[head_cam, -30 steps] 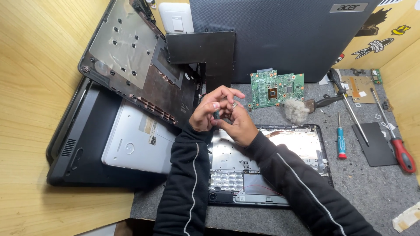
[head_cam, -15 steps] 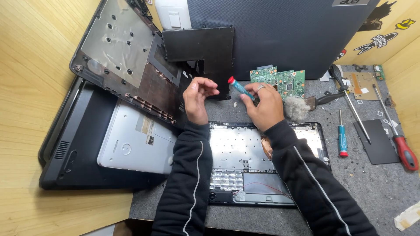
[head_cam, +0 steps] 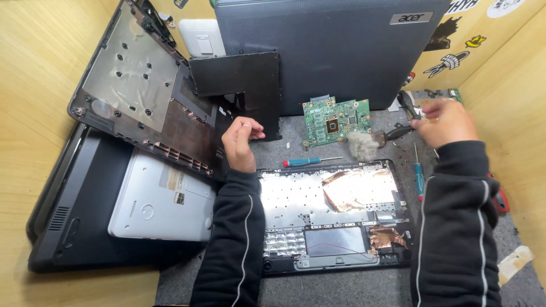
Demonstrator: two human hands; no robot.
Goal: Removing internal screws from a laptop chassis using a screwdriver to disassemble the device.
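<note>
My left hand (head_cam: 241,143) hovers over the grey mat beside the tilted black bottom case (head_cam: 142,96). Its thumb and fingertips are pinched together, and I see nothing between them. My right hand (head_cam: 446,122) is blurred at the far right, above the tools near the back wall; what it holds is unclear. A small screwdriver (head_cam: 311,161) with a blue and red handle lies loose on the mat between my hands. Below it lies an upturned laptop palmrest (head_cam: 335,210) with copper foil and the keyboard's metal back.
A green circuit board (head_cam: 335,120) lies by a dust clump (head_cam: 363,145) and a brush (head_cam: 398,132). A blue screwdriver (head_cam: 419,176) and a red handle (head_cam: 500,200) lie at right. A grey lid (head_cam: 341,51) and black cover (head_cam: 239,74) stand behind. White (head_cam: 165,199) and black (head_cam: 74,210) laptops are stacked at left.
My right hand let go of the blue and red screwdriver, which now lies on the mat, and swung right toward the tools. My left hand stayed near the bottom case.
</note>
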